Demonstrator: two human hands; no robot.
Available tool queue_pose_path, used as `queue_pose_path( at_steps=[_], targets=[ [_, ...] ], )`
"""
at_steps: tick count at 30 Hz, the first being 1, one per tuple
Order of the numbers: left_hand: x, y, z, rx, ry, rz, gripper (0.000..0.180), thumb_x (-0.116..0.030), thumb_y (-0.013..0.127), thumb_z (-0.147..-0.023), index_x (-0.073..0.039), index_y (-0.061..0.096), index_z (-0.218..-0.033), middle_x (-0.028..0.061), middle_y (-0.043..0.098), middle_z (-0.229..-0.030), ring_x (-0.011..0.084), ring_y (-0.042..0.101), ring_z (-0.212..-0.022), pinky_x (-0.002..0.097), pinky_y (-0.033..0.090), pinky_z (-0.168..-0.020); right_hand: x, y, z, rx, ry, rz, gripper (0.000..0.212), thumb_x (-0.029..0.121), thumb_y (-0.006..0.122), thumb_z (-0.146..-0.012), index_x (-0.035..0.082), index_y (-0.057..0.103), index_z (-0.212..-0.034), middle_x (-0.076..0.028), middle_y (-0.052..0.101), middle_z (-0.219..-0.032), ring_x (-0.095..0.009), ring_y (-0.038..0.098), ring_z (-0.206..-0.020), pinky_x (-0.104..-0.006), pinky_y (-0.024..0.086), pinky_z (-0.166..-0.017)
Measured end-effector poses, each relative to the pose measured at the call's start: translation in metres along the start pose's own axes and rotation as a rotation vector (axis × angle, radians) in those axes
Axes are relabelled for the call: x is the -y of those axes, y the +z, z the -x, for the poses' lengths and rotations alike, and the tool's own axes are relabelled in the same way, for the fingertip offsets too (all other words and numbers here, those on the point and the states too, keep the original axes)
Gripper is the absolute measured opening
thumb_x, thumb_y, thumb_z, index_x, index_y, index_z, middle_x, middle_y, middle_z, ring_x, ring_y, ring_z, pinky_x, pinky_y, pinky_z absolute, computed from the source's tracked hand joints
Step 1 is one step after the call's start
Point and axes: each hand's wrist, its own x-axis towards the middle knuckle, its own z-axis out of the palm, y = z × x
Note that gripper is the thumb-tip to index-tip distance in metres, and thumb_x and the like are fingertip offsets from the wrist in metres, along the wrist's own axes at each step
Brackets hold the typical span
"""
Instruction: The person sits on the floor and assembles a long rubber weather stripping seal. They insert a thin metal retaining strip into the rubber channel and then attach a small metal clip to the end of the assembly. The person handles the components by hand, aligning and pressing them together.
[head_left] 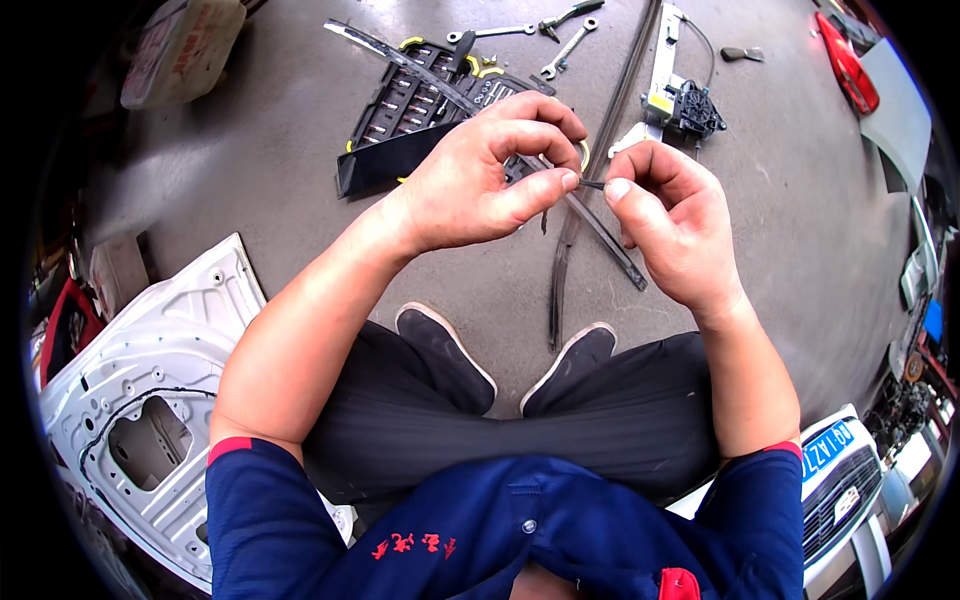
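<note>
Above the floor, both my hands meet around a small thin dark piece [592,184], too small to name. My left hand [500,170] pinches one end between thumb and forefinger, its other fingers curled. On the other end, the thumb and bent forefinger of my right hand [675,215] are closed. Below them on the floor lie a long black trim strip [556,290] and a shorter dark strip [610,240] crossing it. Behind my left hand is an open black and yellow socket set case [400,105], partly covered by a dark panel [385,165].
Wrenches [495,32] lie beyond the case. A window regulator with a black motor [695,110] and a scraper [742,54] are at the far right. A white door shell [150,400] stands at left, a white bumper with grille [850,500] at lower right, a red tail light [848,65] at upper right.
</note>
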Motion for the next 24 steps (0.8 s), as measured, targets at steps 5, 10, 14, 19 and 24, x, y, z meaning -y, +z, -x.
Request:
queue_pose_path(
  at_steps=[5,10,14,19,24],
  targets=[
    [0.000,-0.001,0.000,-0.101,-0.052,0.094,0.033,-0.018,0.062,-0.099,-0.008,0.072,-0.129,0.0120,0.058,-0.148,0.0232,0.054,-0.136,0.0384,0.043,-0.112,0.002,0.001,0.001,-0.035,-0.031,0.057,0.013,0.009,0.075,-0.096,0.000,0.070,-0.103,0.007,0.062,-0.083,-0.001,0.050,-0.071,-0.0200,0.041,-0.061],
    [0.001,-0.004,-0.002,-0.082,0.030,0.030,0.035,-0.019,0.066,-0.096,-0.007,0.070,-0.129,0.0126,0.055,-0.152,0.0274,0.050,-0.142,0.0429,0.038,-0.119,-0.004,-0.003,-0.004,-0.047,-0.310,0.330,0.011,0.008,0.080,-0.092,0.000,0.075,-0.097,0.004,0.063,-0.076,-0.002,0.048,-0.065,-0.0216,0.040,-0.057],
    [0.001,-0.003,-0.004,0.000,0.113,-0.082,0.014,-0.012,0.075,-0.088,-0.005,0.073,-0.100,0.0121,0.062,-0.139,0.0267,0.056,-0.134,0.0417,0.044,-0.112,-0.002,-0.003,-0.006,-0.011,-0.385,0.379,0.011,0.009,0.080,-0.091,0.000,0.075,-0.096,0.003,0.062,-0.073,-0.003,0.048,-0.064,-0.0220,0.039,-0.056],
    [0.001,0.002,-0.001,0.029,0.057,0.046,0.010,-0.011,0.074,-0.087,-0.004,0.070,-0.093,0.0104,0.064,-0.129,0.0251,0.061,-0.123,0.0395,0.049,-0.104,0.000,-0.001,-0.002,0.071,-0.129,0.246,0.012,0.011,0.076,-0.095,0.000,0.071,-0.097,0.005,0.062,-0.076,-0.002,0.050,-0.068,-0.0220,0.042,-0.059],
    [0.001,0.002,-0.002,0.028,0.011,0.093,0.008,-0.008,0.073,-0.089,-0.003,0.069,-0.094,0.0074,0.062,-0.126,0.0148,0.063,-0.107,0.0307,0.050,-0.094,0.001,-0.001,-0.001,0.056,-0.002,0.043,0.019,0.013,0.072,-0.098,-0.002,0.067,-0.108,0.002,0.064,-0.089,-0.003,0.054,-0.077,-0.0203,0.045,-0.067]
  ],
)
